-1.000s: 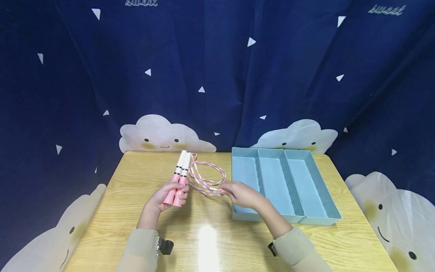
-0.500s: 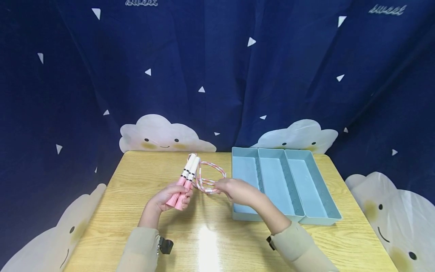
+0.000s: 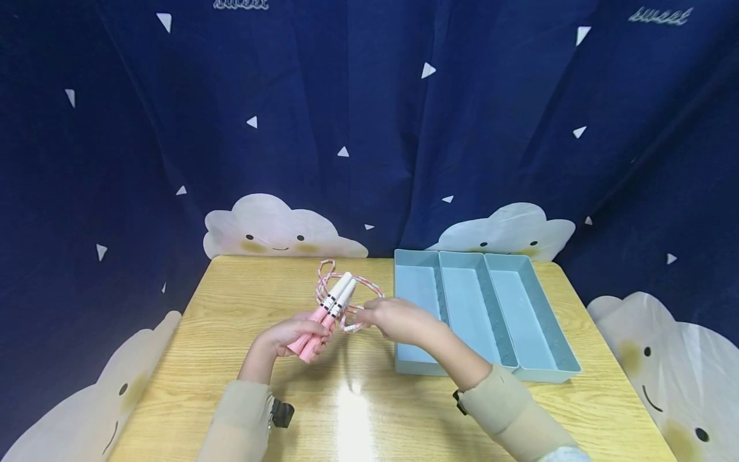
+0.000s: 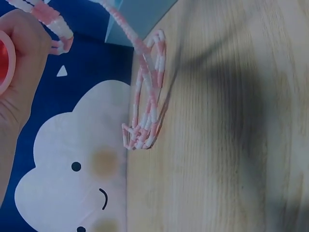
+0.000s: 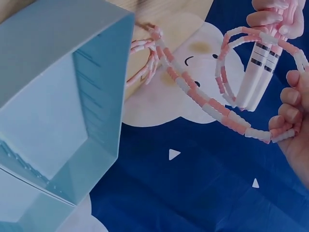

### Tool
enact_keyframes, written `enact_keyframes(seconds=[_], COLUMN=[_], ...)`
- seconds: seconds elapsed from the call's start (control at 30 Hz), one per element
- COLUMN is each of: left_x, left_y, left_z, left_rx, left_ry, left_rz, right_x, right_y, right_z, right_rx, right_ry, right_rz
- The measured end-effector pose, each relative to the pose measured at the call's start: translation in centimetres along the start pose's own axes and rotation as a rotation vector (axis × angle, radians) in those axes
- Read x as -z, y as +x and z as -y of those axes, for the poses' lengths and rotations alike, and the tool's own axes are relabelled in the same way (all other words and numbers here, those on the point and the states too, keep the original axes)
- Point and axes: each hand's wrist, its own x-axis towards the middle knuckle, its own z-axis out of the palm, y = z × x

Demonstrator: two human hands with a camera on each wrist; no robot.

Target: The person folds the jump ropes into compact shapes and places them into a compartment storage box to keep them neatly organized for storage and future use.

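A jump rope with two pink-and-white handles [image 3: 335, 301] and a pink-and-white beaded cord [image 5: 212, 108] is in both hands. My left hand [image 3: 297, 335] grips the two handles side by side, their white ends tilted up and to the right. Beside the white ends, my right hand [image 3: 398, 319] holds strands of the cord in curled fingers, as the right wrist view shows. Part of the cord [image 4: 147, 96] lies in loops on the table behind the handles. In the left wrist view only part of the left hand [image 4: 21, 63] shows.
A light blue tray [image 3: 456, 371] with three long compartments stands to the right on the wooden table [image 3: 231, 301], close to my right forearm. A dark blue curtain [image 3: 369, 128] with white clouds hangs behind the table.
My left hand has tilted the handles to the right, toward the right hand. The right hand has shifted slightly left with the cord. The tray has stayed put.
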Motion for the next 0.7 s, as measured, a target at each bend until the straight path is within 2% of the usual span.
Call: enact_keyframes(seconds=[0.17, 0.27, 0.5, 0.7], left_x=[-0.3, -0.6, -1.0, -1.3], left_y=[0.2, 0.4, 0.6, 0.8], left_z=[-0.3, -0.5, -1.1, -1.4], left_rx=[0.08, 0.116, 0.184, 0.202], left_ry=[0.096, 0.153, 0.312, 0.409], left_rz=[-0.053, -0.061, -0.045, -0.009], right_x=[0.4, 0.4, 0.2, 0.3], right_y=[0.2, 0.4, 1.1, 1.6], right_z=[0.3, 0.4, 0.3, 0.5], right_rx=[0.005, 0.012, 0.035, 0.038], right_ry=[-0.031, -0.049, -0.074, -0.106], right_rz=[0.032, 0.04, 0.052, 0.086])
